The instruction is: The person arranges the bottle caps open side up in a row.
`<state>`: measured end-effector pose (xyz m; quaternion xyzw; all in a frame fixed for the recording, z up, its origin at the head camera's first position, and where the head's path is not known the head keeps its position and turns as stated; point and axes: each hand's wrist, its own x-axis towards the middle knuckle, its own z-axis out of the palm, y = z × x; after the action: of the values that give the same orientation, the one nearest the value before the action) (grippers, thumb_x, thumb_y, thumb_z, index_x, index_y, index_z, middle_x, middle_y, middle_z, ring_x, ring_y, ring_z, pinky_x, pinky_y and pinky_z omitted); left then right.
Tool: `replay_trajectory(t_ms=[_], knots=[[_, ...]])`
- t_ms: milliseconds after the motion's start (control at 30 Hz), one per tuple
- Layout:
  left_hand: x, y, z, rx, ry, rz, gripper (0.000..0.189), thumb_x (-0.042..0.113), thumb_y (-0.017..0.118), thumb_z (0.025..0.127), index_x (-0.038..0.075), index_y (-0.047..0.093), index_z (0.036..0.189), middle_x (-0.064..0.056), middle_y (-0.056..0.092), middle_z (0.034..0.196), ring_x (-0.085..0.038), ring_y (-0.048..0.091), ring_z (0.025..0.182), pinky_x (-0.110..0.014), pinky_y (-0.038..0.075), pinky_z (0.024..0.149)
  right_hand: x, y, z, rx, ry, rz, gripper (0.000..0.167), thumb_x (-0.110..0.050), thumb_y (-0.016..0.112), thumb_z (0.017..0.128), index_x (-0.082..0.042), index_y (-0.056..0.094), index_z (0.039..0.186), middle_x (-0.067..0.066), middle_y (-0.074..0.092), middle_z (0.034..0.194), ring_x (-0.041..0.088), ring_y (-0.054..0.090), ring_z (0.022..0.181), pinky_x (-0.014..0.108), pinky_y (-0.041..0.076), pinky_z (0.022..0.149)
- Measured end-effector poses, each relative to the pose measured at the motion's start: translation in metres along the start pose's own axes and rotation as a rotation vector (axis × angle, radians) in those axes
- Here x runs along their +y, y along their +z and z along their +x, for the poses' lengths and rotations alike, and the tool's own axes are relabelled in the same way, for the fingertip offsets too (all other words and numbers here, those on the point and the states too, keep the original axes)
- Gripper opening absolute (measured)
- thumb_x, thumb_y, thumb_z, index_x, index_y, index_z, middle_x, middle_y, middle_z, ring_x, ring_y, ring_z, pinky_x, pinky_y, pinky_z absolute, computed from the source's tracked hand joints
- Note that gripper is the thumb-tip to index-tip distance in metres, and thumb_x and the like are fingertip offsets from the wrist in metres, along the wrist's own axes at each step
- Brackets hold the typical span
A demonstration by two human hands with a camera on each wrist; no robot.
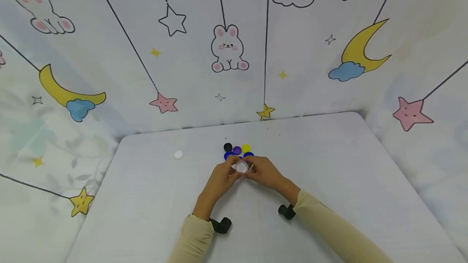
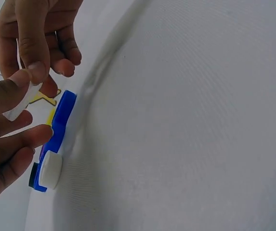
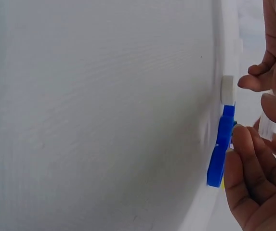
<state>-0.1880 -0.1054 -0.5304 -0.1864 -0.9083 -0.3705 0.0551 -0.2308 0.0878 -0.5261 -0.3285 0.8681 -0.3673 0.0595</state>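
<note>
In the head view my left hand (image 1: 222,175) and right hand (image 1: 267,172) meet over the table. Between their fingertips they pinch a small round whitish cap-like piece (image 1: 241,167) with a clear rim. Seen edge-on in the left wrist view, the translucent piece (image 2: 21,106) is thin, gripped by thumbs and fingers from both sides. Just beyond the hands lies a blue piece (image 2: 59,122) with a wavy outline, partly hidden by them in the head view. A thick white cap (image 2: 50,170) sits against it. Black (image 1: 228,147), purple (image 1: 237,149) and yellow discs (image 1: 246,148) lie behind.
A separate white disc (image 1: 178,154) lies on the white-covered table (image 1: 329,165), left of the hands. Behind rises a cloth backdrop (image 1: 197,72) printed with rabbits, stars and moons. Black wrist mounts (image 1: 222,225) stick out near both sleeves.
</note>
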Motion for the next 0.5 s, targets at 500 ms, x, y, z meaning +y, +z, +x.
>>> replay_trajectory(t_ms=[500], knots=[[-0.0087,0.0100,0.0004,0.023,0.043,0.209,0.038,0.018,0.082,0.080,0.006,0.068,0.114,-0.006,0.066,0.102,-0.017,0.064,0.086,-0.030,0.054,0.076,0.0046,0.0050,0.0008,-0.020,0.022,-0.170,0.036,-0.015,0.081,0.078,-0.008,0.068,0.111,0.000,0.069,0.084,0.010,0.061,0.072,0.022,0.048,0.064]])
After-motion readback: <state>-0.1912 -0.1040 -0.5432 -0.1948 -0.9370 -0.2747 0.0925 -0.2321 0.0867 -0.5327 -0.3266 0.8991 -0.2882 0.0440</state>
